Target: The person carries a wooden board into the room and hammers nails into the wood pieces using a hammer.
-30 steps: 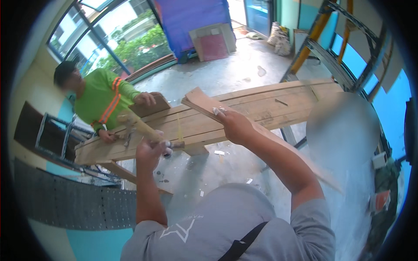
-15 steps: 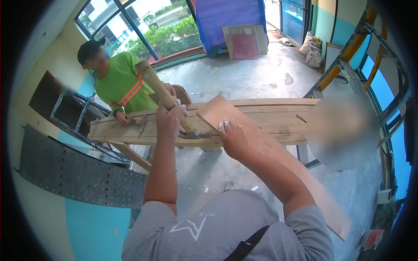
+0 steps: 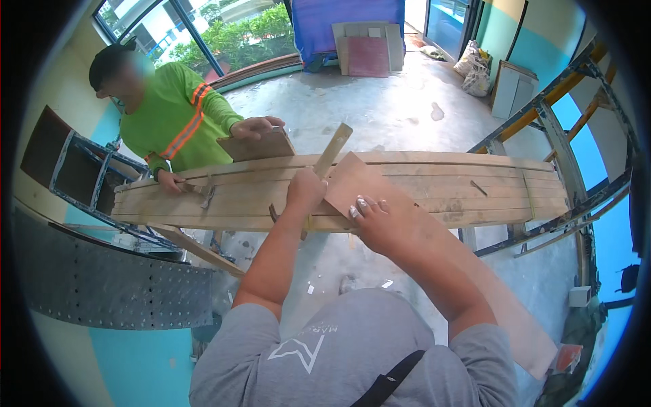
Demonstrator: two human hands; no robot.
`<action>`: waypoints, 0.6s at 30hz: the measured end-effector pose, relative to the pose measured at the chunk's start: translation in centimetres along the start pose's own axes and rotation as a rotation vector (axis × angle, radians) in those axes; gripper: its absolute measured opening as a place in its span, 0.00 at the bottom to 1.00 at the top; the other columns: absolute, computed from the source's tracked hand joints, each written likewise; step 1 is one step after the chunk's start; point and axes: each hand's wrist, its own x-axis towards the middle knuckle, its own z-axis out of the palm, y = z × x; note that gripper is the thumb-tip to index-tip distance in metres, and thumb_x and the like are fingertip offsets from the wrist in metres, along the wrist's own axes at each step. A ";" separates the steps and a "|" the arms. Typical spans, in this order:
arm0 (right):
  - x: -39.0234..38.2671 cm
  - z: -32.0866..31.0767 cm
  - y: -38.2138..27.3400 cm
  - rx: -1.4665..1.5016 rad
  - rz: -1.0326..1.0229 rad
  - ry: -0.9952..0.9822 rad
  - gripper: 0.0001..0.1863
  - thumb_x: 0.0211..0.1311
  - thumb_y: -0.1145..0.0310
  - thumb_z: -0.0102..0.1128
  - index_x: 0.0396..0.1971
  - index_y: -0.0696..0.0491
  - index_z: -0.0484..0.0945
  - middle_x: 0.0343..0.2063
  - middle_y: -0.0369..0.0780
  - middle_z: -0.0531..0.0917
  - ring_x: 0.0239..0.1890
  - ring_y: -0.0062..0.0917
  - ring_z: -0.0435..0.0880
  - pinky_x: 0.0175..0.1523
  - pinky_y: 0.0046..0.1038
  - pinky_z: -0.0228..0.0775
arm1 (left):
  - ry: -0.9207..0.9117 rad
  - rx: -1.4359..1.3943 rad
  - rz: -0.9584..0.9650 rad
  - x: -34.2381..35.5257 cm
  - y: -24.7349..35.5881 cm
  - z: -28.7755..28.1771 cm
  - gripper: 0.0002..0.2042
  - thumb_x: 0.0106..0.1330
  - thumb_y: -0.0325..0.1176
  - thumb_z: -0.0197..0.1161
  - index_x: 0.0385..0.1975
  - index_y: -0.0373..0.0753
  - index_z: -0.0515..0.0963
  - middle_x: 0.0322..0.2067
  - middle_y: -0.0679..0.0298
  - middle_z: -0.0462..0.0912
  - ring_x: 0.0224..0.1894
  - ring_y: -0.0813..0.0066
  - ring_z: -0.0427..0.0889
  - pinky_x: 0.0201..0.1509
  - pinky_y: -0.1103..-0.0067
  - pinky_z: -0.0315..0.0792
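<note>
- just then, i saw the left hand, closed around a hammer, shift beside the board, bringing both close.
- the board slanted over the bench; the right hand lay on it, its grip unclear.

Single head-worn fisheye, tilted down, facing 12 o'clock: grey shirt closest at 6, left hand and right hand near centre, table just past, window far at 11.

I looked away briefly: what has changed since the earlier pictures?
The left hand moved rightward, closer to the long board, turning the hammer: its handle, earlier pointing up-left, now points up-right. Nothing was let go. The right hand stays on the board, the co-worker's hand on the brown panel.
</note>
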 end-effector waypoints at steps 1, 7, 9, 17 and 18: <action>-0.1 -0.4 0.4 0.076 -0.026 -0.047 0.31 0.66 0.56 0.59 0.66 0.54 0.69 0.70 0.49 0.65 0.75 0.39 0.58 0.75 0.55 0.47 | -0.012 0.014 -0.033 0.2 -0.5 0.5 0.20 0.59 0.39 0.70 0.44 0.29 0.81 0.41 0.42 0.85 0.47 0.46 0.85 0.52 0.61 0.78; -1.3 2.9 2.2 0.067 -0.054 0.227 0.30 0.66 0.50 0.59 0.64 0.46 0.73 0.71 0.40 0.66 0.75 0.32 0.57 0.78 0.54 0.38 | -0.036 -0.086 -0.044 -0.9 1.3 -0.8 0.18 0.59 0.39 0.70 0.41 0.30 0.82 0.40 0.42 0.85 0.46 0.44 0.84 0.51 0.60 0.78; -1.2 2.7 2.0 0.062 -0.062 0.226 0.30 0.65 0.50 0.60 0.64 0.46 0.73 0.70 0.40 0.66 0.75 0.32 0.57 0.78 0.54 0.39 | 0.039 -0.083 0.011 -0.6 0.2 0.2 0.17 0.58 0.39 0.70 0.39 0.30 0.82 0.38 0.42 0.85 0.45 0.44 0.85 0.50 0.61 0.78; -0.2 1.2 2.4 0.109 -0.019 0.000 0.28 0.63 0.52 0.63 0.62 0.47 0.76 0.67 0.40 0.71 0.73 0.33 0.62 0.76 0.55 0.44 | 0.044 0.010 0.213 -4.8 2.3 6.8 0.19 0.57 0.36 0.69 0.44 0.29 0.79 0.41 0.41 0.83 0.45 0.43 0.83 0.52 0.60 0.78; -0.2 1.7 2.5 0.161 -0.038 0.117 0.29 0.61 0.52 0.65 0.61 0.48 0.77 0.66 0.42 0.72 0.73 0.34 0.63 0.76 0.55 0.44 | 0.133 -0.142 0.186 -5.1 2.4 7.0 0.21 0.57 0.36 0.69 0.46 0.29 0.78 0.44 0.41 0.82 0.47 0.42 0.83 0.53 0.60 0.77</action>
